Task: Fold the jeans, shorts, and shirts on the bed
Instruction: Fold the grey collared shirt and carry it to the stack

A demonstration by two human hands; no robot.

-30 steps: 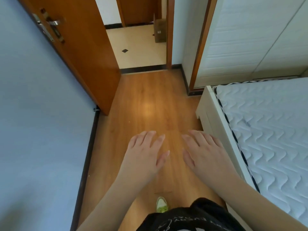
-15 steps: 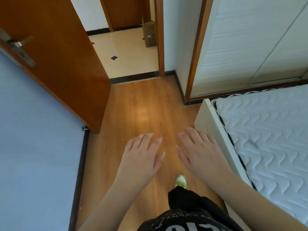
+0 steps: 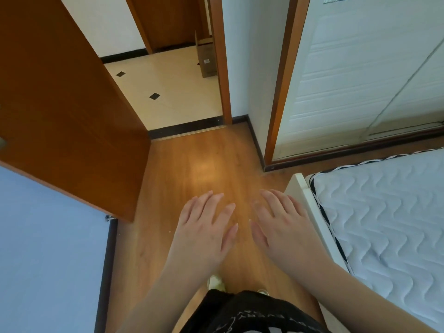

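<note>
Both hands out in front, palms down, above the wooden floor [image 3: 199, 164]. Left hand [image 3: 204, 227] and right hand [image 3: 283, 222] side by side, apart, fingers straight and slightly spread, holding nothing. Bed [image 3: 384, 219] just to the right: bare quilted mattress on a white frame; no jeans, shorts or shirts on the part in view. Right hand overlaps the frame's corner in this view. Open wooden door [image 3: 67, 111] at left, tiled hallway beyond with a cardboard box [image 3: 206, 58] against the doorframe. White wardrobe [image 3: 360, 75] behind the bed. Shoe [image 3: 216, 282] toe below the hands.
</note>
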